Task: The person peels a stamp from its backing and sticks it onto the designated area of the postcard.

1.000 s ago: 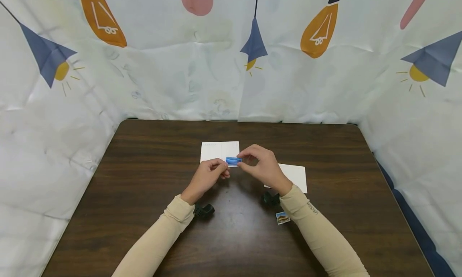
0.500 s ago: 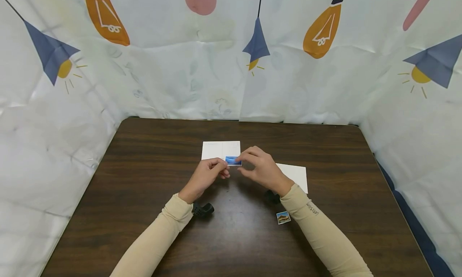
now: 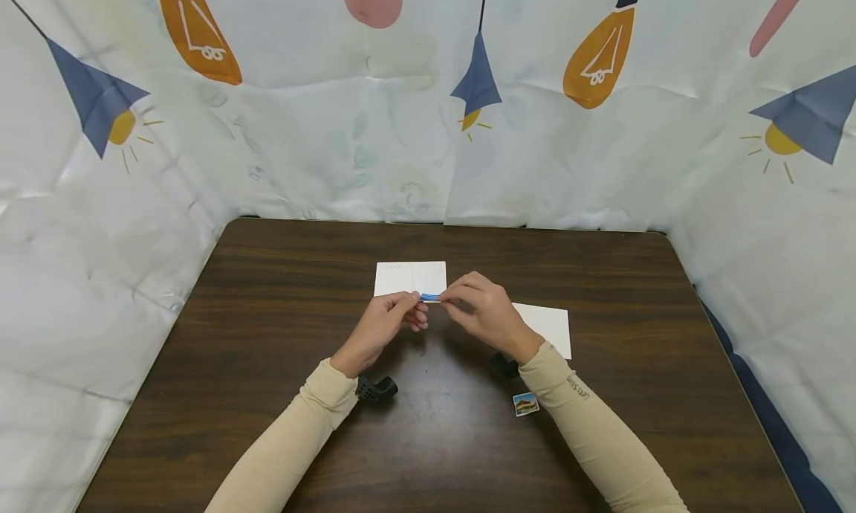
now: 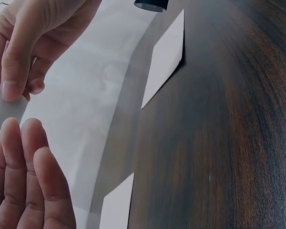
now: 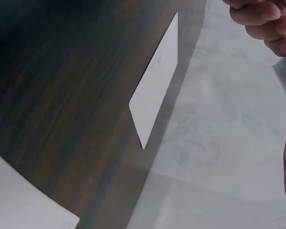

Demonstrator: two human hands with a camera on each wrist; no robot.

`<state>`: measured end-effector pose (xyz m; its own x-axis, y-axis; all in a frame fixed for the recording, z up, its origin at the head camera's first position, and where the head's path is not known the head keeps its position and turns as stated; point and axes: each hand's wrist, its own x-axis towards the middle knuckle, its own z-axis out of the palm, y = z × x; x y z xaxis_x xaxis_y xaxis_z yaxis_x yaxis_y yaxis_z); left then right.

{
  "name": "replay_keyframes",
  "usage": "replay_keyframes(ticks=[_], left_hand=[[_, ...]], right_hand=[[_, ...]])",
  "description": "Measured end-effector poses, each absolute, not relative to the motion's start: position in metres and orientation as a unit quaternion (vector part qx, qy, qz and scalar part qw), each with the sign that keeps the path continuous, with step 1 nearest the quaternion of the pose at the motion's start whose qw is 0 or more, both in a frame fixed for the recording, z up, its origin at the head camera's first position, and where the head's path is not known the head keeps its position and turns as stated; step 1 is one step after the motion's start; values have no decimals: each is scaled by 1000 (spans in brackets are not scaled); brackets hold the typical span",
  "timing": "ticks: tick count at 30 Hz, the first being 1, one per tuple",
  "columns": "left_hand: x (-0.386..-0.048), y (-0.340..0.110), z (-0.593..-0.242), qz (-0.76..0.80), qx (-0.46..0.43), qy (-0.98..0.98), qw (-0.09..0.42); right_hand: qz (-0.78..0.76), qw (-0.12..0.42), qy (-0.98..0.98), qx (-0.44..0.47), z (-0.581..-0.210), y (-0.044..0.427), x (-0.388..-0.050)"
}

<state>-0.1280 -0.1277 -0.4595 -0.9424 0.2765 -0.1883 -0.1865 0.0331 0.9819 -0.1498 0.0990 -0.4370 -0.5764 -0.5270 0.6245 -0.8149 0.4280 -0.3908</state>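
A small blue stamp-like piece is held above the table between both hands, tilted so that only a thin strip of its blue face shows in the head view. My left hand pinches its left end; my right hand pinches its right end between thumb and fingers. From the left wrist camera the piece's pale back shows between the right hand and the left fingers. Behind the piece lies a white card.
Another white card lies partly behind my right hand. A small picture stamp rests on the brown table beside my right forearm. Dark wrist devices show at both wrists. Patterned white fabric hangs behind and at the sides.
The blue piece has tipped, so its face shows much narrower than before. My right thumb, apart from the piece half a second ago, has come back against its right end.
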Motion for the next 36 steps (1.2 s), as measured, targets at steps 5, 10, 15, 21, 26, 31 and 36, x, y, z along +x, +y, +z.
replay_keyframes(ticks=[5, 10, 15, 21, 26, 31, 36], left_hand=[[-128, -127, -459, 687, 30, 709, 155], [-128, -127, -459, 677, 19, 724, 130], [-129, -130, -460, 674, 13, 732, 101], [-127, -132, -458, 667, 27, 739, 91], [-125, -132, -457, 669, 44, 735, 98], [-125, -131, -458, 671, 50, 732, 106], [-125, -130, -457, 670, 48, 732, 114]], right_hand=[[384, 175, -823, 380, -439, 99, -149], [429, 152, -815, 359, -437, 99, -149], [455, 142, -813, 335, -438, 99, -149], [483, 101, -816, 300, -440, 98, -148], [502, 69, -821, 261, -440, 99, -147], [514, 47, -824, 233, -442, 99, -146], [527, 19, -821, 217, -444, 99, -147]])
